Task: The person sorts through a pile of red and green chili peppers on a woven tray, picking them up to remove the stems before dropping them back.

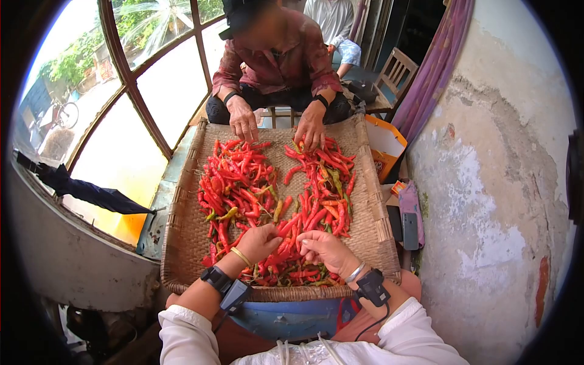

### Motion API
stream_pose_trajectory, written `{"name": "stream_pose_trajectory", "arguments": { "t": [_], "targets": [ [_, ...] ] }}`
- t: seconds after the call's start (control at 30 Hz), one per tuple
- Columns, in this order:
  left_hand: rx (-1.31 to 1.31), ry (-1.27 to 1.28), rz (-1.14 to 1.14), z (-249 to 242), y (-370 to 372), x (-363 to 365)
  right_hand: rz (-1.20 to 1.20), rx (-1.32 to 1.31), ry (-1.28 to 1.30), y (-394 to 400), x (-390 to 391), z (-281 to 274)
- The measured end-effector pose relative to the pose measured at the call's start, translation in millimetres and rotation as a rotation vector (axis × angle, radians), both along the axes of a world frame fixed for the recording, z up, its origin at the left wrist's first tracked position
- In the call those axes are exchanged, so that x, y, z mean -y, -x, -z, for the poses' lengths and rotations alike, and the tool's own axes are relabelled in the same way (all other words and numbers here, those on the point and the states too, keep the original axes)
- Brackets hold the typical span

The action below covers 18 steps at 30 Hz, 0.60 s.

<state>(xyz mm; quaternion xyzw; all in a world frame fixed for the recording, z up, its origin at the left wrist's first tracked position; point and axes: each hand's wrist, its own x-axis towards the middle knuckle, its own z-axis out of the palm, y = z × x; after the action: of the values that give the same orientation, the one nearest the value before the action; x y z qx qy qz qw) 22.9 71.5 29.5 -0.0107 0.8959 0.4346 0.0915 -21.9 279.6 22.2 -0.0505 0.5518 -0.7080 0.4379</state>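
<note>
Red chili peppers (234, 176) lie in loose heaps on a woven bamboo tray (185, 243), a few of them green or yellowish. Over the near part of the heap, my left hand (258, 242) has its fingers closed at a red chili pepper (288, 226), which sticks out past the fingertips. Close by on the right, my right hand (327, 249) is curled with thumb and forefinger pinched together. Whatever lies in that pinch is too small to make out. Both hands are just above the peppers, a short gap apart.
Across the tray a person (283, 55) reaches both hands into the peppers. Behind sits another person (331, 21) near a wooden chair (395, 76). A folded umbrella (103, 194) juts in at left. On the right are an orange box (383, 143), a phone (410, 231) and a wall.
</note>
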Motion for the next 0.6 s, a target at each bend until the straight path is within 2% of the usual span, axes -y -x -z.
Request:
{"name": "stream_pose_trajectory", "arguments": {
  "t": [0.03, 0.1, 0.13, 0.27, 0.33, 0.37, 0.43, 0.53, 0.6],
  "targets": [
    [0.001, -0.002, -0.001, 8, 0, -1, -0.001, 0.001, -0.002, -2, 2, -2],
    [-0.101, -0.265, 0.126, 25, -1, -4, -0.013, -0.067, -0.042, -6, 5, -5],
    [-0.048, -0.331, 0.147, 25, -3, -6, -0.013, -0.064, -0.043, -6, 5, -6],
    [0.041, -0.323, 0.189, 11, -6, -10, 0.054, -0.06, -0.062, -4, 5, -5],
    [0.097, -0.42, 0.201, 10, -8, -11, 0.1, -0.044, -0.087, -3, 5, -5],
    [0.097, -0.422, 0.2, 9, -8, -11, 0.064, -0.03, -0.065, -3, 4, -4],
    [0.007, -0.23, 0.273, 6, -8, -12, 0.026, -0.015, -0.044, -3, 4, -5],
    [-0.054, -0.104, 0.344, -3, -8, -13, 0.018, -0.082, -0.063, -6, 6, -6],
    [0.017, -0.203, 0.303, 3, -11, -13, 0.099, -0.097, -0.053, -6, 6, -2]
  ]
}}
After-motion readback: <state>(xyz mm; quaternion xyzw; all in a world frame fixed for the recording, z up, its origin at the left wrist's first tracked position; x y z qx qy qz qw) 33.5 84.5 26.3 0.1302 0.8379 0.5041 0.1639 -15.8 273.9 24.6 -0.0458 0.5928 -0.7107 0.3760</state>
